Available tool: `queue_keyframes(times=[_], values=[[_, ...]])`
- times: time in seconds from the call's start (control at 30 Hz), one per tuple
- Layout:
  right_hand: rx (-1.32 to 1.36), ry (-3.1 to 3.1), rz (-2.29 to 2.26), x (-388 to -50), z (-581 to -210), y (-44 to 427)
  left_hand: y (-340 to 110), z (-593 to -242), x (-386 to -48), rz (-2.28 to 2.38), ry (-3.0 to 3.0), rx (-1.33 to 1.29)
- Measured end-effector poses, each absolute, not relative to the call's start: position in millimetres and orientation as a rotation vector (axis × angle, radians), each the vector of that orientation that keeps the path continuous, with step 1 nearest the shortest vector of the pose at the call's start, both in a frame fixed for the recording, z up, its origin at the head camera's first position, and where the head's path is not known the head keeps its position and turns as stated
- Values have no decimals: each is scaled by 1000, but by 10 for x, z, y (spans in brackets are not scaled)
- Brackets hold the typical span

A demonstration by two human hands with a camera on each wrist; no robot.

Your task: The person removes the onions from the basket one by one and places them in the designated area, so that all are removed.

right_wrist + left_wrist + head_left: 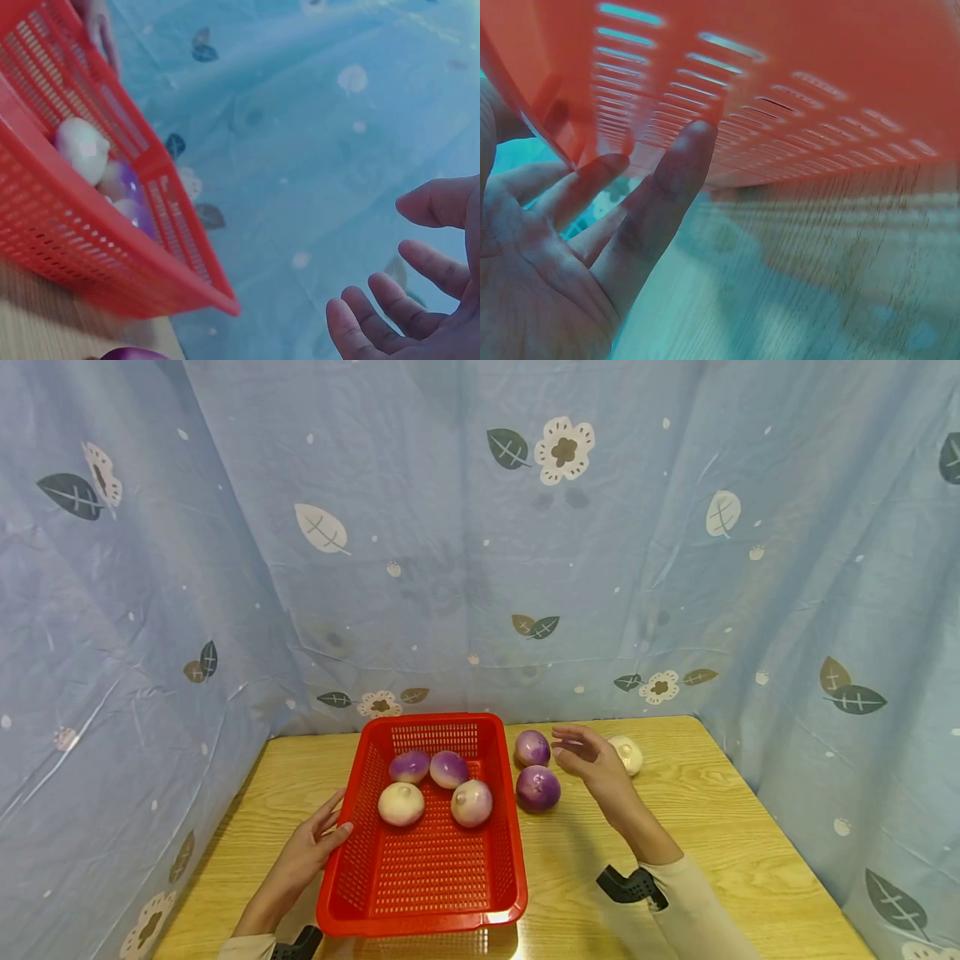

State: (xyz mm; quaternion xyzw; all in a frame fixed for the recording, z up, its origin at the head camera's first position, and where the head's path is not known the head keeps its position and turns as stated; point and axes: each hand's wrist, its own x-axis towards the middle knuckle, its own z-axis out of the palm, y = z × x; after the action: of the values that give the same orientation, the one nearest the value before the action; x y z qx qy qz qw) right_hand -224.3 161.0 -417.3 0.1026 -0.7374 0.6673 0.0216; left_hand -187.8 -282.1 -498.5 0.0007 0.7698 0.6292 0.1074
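A red plastic basket (516,852) with slotted walls is at the middle of the table in the head view. My left hand (303,852) holds its left side, thumb at the rim and fingers against the slotted outer wall (795,112). Inside lie two purple-and-white onions (448,770) and two paler ones (401,804). Right of the basket, my right hand (600,768) hovers with loosely bent, spread fingers, holding nothing. Closest to it are two purple onions, one farther back (532,748) and one nearer (538,788). A white onion (627,755) is partly hidden behind that hand.
The pale wooden table (720,852) carries everything. A blue curtain (420,585) with leaf and flower prints encloses its back and both sides. Black straps (632,887) sit at the wrists.
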Motion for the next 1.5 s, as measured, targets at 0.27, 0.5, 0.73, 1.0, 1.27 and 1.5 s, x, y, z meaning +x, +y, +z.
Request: queue_keyframes(times=[0.27, 0.5, 0.73, 1.0, 1.27, 1.5], values=[[451, -2430, 1937, -2294, -4075, 1387, -2824, -4995, -1879, 1863, 2248, -1], [597, -2522, 1876, -2341, -4098, 1186, -2821, -4997, -1878, 1864, 2253, 13], [708, -2633, 1716, -2367, -4162, 998, -2819, -5003, -1885, 1848, 2252, -16], [691, -2829, 1525, -2351, -4173, 777, -2816, -5017, -1892, 1842, 2268, -25], [763, -2972, 1378, -2365, -4180, 594, -2818, -5025, -1890, 1829, 2276, -16], [655, -3083, 1292, -2395, -4172, 462, -2819, -5006, -1890, 1843, 2267, -4]])
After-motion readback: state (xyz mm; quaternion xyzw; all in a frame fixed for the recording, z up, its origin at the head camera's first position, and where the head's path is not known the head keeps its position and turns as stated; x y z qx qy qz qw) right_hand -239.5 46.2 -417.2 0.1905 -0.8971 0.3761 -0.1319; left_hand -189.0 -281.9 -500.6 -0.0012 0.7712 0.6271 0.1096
